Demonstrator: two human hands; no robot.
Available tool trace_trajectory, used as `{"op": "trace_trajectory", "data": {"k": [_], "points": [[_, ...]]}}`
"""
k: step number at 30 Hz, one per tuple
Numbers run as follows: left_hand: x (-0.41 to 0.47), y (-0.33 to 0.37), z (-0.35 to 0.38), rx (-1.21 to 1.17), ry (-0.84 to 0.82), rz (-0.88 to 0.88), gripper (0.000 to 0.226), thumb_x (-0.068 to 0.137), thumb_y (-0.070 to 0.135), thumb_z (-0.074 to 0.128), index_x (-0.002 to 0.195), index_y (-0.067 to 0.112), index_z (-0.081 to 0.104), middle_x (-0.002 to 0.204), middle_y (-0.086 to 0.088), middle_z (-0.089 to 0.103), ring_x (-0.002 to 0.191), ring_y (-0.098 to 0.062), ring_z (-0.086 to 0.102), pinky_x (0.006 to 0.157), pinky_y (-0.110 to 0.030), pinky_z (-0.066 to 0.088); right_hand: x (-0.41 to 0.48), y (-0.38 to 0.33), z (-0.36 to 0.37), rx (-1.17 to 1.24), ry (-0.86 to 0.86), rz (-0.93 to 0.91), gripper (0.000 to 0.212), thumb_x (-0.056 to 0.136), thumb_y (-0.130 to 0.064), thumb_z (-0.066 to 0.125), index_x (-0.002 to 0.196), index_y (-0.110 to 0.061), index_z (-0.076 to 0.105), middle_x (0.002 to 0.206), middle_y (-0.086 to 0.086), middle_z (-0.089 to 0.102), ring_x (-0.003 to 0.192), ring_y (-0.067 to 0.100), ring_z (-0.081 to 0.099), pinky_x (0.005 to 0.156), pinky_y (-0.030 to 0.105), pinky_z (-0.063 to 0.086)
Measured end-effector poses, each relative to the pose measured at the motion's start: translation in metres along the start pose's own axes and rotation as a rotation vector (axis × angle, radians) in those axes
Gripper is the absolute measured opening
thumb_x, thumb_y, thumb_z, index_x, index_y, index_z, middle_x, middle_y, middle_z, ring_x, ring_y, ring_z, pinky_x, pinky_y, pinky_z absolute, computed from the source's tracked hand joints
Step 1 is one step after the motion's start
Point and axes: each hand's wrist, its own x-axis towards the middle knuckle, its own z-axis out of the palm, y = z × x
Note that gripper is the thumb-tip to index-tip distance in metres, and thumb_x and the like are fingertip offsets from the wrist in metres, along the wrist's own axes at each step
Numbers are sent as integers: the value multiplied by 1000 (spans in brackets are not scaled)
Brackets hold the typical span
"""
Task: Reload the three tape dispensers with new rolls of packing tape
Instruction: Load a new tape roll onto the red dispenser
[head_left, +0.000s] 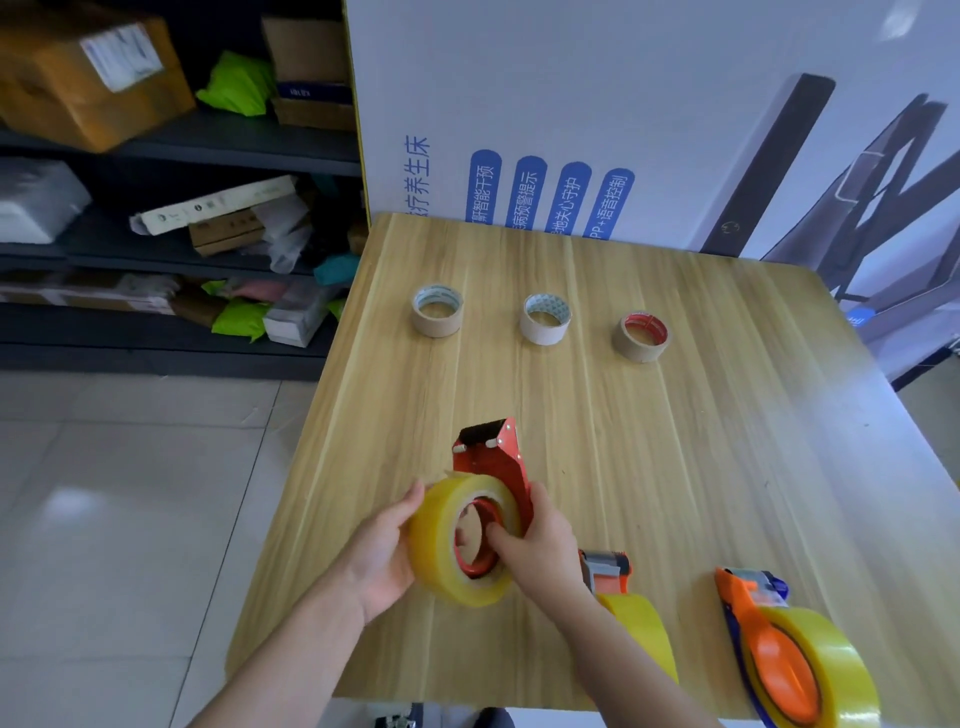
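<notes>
Seating a roll over the near surface: the left hand is cupping the yellow tape roll onto the red dispenser — the right hand, grip closed, is clasping its frame. Threading the tape is probably coming next.

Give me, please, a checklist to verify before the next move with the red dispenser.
1. The tape roll sits on the red dispenser: ok.
2. Roll pushed fully home: cannot tell.
3. The left hand holds the roll: ok.
4. The right hand grips the dispenser: ok.
5. Tape end threaded to the cutter: cannot tell.
6. The middle dispenser and orange dispenser are loaded: ok.
</notes>
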Motion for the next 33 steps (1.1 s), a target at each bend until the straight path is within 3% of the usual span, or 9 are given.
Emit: {"op": "trace_trajectory", "data": {"k": [7,11,13,16,20,24,27,30,33], "points": [[-41,49,33,118,-56,243,45,81,33,60,105,-4,67,93,-21,71,81,-26,69,73,-35,57,3,-51,-16,297,44,-125,35,81,-20,74,101,-39,52,101,-13,65,97,6,64,76,18,50],[-62,58,60,230,6,519,34,79,35,59,102,12,69,94,-12,74,86,-21,70,82,-38,53,-8,-92,-29,325,337,-285,32,89,-32,66,119,-24,56,115,-12,58,111,9,56,92,28,47],[-72,63,71,269,19,640,29,81,38,58,100,21,71,98,-8,74,90,-22,70,83,-41,52,-19,-114,-39,470,239,-376,18,92,-43,59,88,-26,65,88,-9,67,87,12,64,73,26,52],[-82,67,84,347,34,817,29,87,42,51,103,27,69,103,-5,73,98,-22,68,84,-39,53,-32,-140,-47,506,-43,-462,45,85,-59,56,67,-18,59,59,-11,51,58,6,47,54,15,38],[-97,71,94,460,27,948,31,91,43,42,111,35,65,109,8,71,103,-8,65,82,-19,52,-37,-159,-60,643,-212,-494,27,88,-41,64,95,-17,73,80,-7,71,77,6,63,68,19,49],[-110,85,94,752,294,1116,32,91,50,48,108,29,66,100,19,62,96,-3,61,79,-25,51,-42,-167,-69,710,-268,-512,31,90,-37,63,107,-13,72,99,5,76,92,14,70,77,23,54],[-123,105,95,817,534,1304,27,85,49,59,97,25,63,91,15,56,90,-5,56,75,-23,44,-47,-173,-70,706,-286,-519,32,90,-32,61,115,-13,67,103,6,76,94,17,70,77,27,55],[-134,126,98,1049,524,1446,27,80,29,72,106,22,67,96,6,51,96,-12,51,84,-23,41,-51,-178,-71,699,-289,-537,31,90,-29,58,117,-13,63,99,3,76,93,16,71,73,23,53],[-142,139,103,1209,547,1540,19,76,23,78,94,17,75,91,4,53,92,-12,49,82,-24,43,-56,-182,-72,704,-293,-542,35,91,-30,57,120,-11,60,101,5,75,95,17,71,75,23,54]]}}
